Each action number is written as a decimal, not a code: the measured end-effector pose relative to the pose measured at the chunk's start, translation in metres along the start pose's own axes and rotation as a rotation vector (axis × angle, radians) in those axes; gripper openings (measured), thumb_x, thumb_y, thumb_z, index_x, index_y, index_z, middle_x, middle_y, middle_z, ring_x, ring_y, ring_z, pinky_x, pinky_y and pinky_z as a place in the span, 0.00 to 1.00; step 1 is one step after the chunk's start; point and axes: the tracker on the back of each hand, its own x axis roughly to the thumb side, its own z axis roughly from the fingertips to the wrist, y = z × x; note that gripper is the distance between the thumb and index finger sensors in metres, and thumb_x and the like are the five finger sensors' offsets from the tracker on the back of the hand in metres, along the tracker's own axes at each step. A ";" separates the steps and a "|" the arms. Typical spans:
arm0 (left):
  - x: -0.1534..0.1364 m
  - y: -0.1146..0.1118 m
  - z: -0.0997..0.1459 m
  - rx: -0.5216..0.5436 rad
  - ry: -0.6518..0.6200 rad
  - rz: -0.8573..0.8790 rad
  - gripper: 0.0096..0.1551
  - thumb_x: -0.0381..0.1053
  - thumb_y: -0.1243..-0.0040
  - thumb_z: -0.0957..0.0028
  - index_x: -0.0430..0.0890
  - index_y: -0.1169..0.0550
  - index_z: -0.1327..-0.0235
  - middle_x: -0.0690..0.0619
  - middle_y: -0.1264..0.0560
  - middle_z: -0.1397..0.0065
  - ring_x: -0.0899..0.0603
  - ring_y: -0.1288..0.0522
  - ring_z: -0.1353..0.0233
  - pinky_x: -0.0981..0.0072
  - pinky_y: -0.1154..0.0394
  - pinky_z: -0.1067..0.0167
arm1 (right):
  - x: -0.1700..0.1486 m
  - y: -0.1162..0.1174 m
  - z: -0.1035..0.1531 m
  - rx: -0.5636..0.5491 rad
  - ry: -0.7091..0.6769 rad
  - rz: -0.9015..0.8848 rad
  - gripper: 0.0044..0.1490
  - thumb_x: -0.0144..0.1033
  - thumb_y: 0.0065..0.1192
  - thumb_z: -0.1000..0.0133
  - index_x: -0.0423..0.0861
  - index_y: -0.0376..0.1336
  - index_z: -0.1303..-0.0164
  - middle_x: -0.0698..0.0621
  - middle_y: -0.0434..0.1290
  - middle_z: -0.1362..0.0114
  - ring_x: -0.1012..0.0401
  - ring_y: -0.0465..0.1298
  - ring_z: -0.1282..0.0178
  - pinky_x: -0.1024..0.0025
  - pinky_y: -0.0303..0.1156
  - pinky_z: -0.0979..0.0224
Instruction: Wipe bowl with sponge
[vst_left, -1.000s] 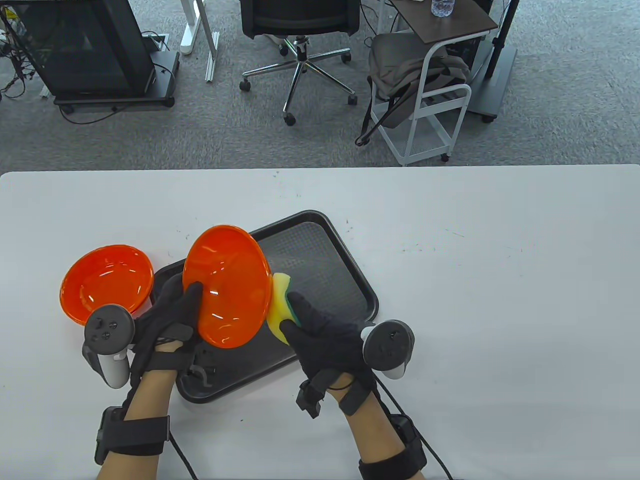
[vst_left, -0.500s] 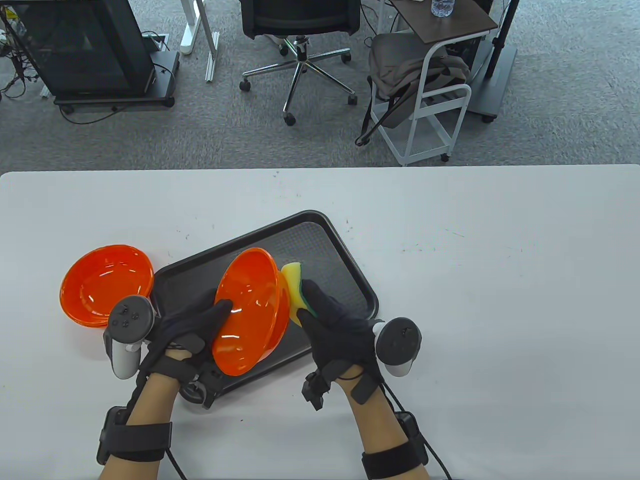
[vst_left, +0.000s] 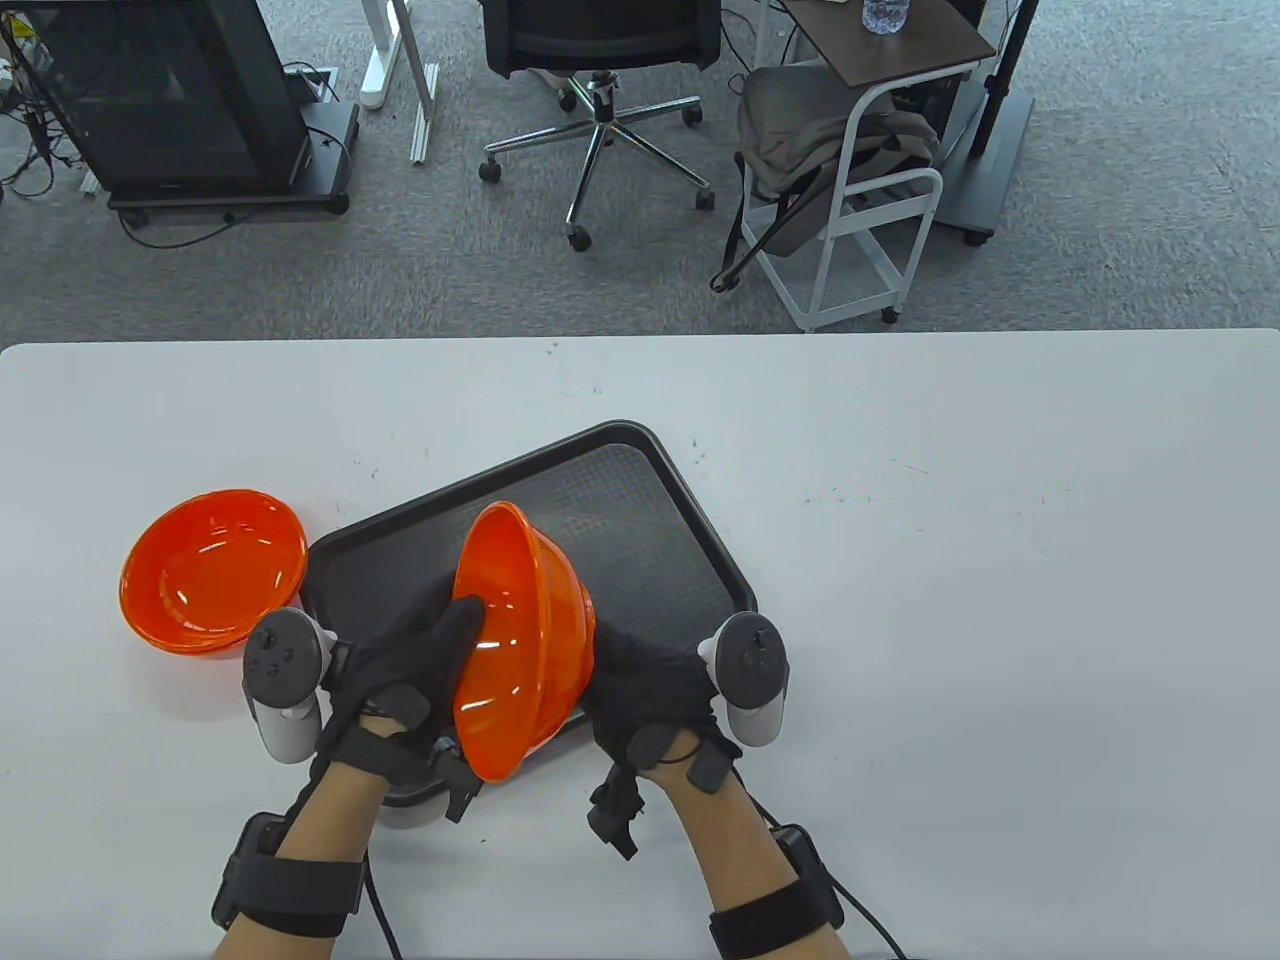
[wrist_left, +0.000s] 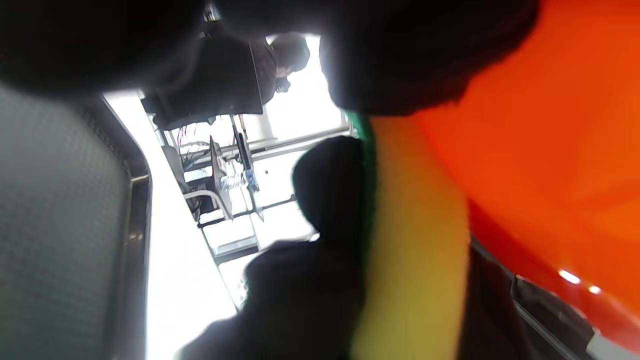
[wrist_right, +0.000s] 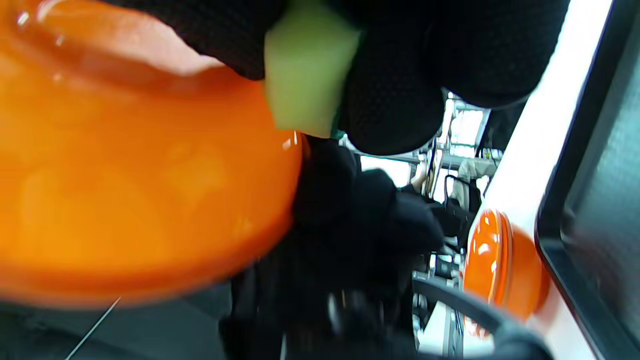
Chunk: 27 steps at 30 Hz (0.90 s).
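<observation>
An orange bowl (vst_left: 525, 640) stands tilted on its edge over the near part of the black tray (vst_left: 650, 520). My left hand (vst_left: 440, 640) grips its rim, thumb inside the bowl. My right hand (vst_left: 640, 690) is against the bowl's outer side. The sponge is hidden in the table view. In the left wrist view the yellow and green sponge (wrist_left: 415, 250) lies flat against the orange bowl (wrist_left: 550, 150). In the right wrist view my right fingers pinch the sponge (wrist_right: 307, 70) onto the bowl's outside (wrist_right: 125, 175).
A second orange bowl (vst_left: 210, 570) sits on the white table (vst_left: 1000, 600) left of the tray; it also shows in the right wrist view (wrist_right: 500, 265). Office chairs and a cart stand on the floor beyond the table's far edge.
The bowl has turned further onto its edge and come nearer to me. My right hand slid down along its outer side, so the sponge is now hidden in the table view.
</observation>
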 end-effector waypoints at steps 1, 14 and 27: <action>0.000 0.001 0.000 0.023 0.002 0.005 0.33 0.62 0.41 0.42 0.41 0.26 0.35 0.58 0.16 0.76 0.59 0.20 0.88 0.66 0.15 0.82 | 0.000 0.003 0.000 0.002 0.002 -0.005 0.32 0.37 0.61 0.40 0.34 0.55 0.32 0.34 0.74 0.35 0.49 0.81 0.48 0.49 0.76 0.49; -0.008 0.036 0.004 0.250 0.070 -0.119 0.32 0.62 0.40 0.43 0.40 0.25 0.36 0.59 0.16 0.75 0.58 0.20 0.88 0.66 0.15 0.81 | 0.015 0.010 -0.001 0.021 -0.045 0.096 0.34 0.40 0.65 0.40 0.28 0.57 0.39 0.32 0.77 0.42 0.50 0.84 0.54 0.52 0.78 0.53; -0.015 0.042 0.005 0.248 0.160 -0.157 0.32 0.61 0.40 0.44 0.39 0.24 0.38 0.58 0.15 0.76 0.58 0.20 0.89 0.66 0.15 0.82 | 0.043 -0.013 0.007 -0.161 -0.218 0.259 0.32 0.40 0.67 0.40 0.32 0.60 0.37 0.33 0.78 0.42 0.50 0.84 0.54 0.52 0.77 0.53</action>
